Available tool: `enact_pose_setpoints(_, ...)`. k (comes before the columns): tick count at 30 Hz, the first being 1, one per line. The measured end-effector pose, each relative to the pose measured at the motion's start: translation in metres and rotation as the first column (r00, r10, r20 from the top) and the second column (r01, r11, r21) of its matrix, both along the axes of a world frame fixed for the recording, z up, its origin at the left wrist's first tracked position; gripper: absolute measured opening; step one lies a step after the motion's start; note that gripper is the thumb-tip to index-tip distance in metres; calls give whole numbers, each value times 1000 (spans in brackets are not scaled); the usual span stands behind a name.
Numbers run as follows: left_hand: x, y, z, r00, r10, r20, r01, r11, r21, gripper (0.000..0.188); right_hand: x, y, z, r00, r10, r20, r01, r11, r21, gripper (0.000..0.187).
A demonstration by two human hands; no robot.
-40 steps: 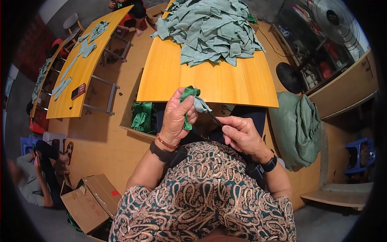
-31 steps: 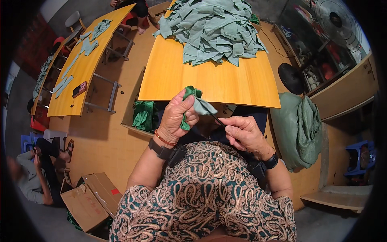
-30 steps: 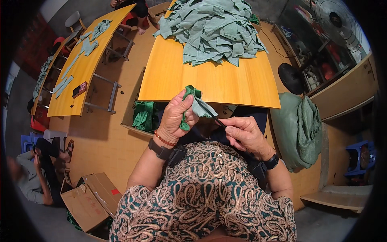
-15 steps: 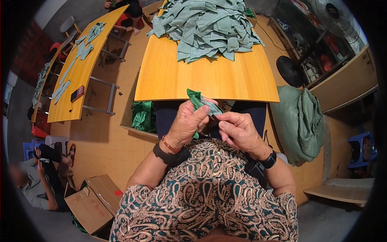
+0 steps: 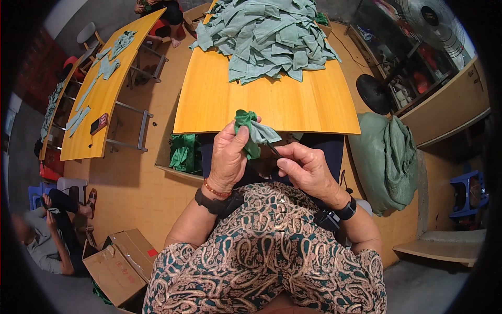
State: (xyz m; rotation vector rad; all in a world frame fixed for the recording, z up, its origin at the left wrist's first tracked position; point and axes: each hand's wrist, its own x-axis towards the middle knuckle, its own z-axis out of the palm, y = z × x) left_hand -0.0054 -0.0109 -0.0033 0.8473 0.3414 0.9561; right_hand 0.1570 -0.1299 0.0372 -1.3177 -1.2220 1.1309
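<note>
from where i stand, two hands are at work over the near edge of one yellow table (image 5: 266, 112). the left hand (image 5: 228, 157) has thumb and fingers clamped on one two-toned cloth piece (image 5: 264, 134), bright green at the palm side and pale green toward the other hand. the right hand (image 5: 311, 170) pinches one thin dark rod (image 5: 273, 150) between thumb and forefinger; it meets the pale end, though i can't tell how far it goes in. the cloth is up in the air, in front of the table's edge.

one big heap of pale green cloths (image 5: 277, 42) covers the far part of the tabletop, too tangled to count; the near part is smooth wood grain. to the left, a second yellow table (image 5: 112, 91) bears several pale strips and one red device (image 5: 99, 123).

around the tan floor: one bulging green sack (image 5: 387, 162), one standing fan (image 5: 431, 26), one cardboard box (image 5: 117, 272) at lower left, and two other people, one (image 5: 44, 246) seated at left, one (image 5: 164, 21) partly seen at the top.
</note>
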Motion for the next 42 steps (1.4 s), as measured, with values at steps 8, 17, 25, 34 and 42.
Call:
enact_pose_setpoints(8,-3,1,-7,995,-27,92,34,996,-77,28,7,-10,-5,992,13,127,-22,997,68,31)
enact_pose_setpoints(17,-11,15,-5,988,107,111,-89,984,-154,25,20,-30,9,996,60,-59,-61,998,-25,39)
enact_pose_setpoints(25,-7,8,-2,989,2,146,17,992,-124,24,19,-20,3,969,85,-231,-121,981,-150,33)
enact_pose_setpoints(34,-10,2,-2,994,-101,39,105,989,-107,29,18,-16,1,965,74,-252,-121,977,-178,31)
enact_pose_setpoints(42,5,-20,-1,977,-198,-85,200,980,12,47,-9,3,-1,989,1,-147,1,1000,12,20)
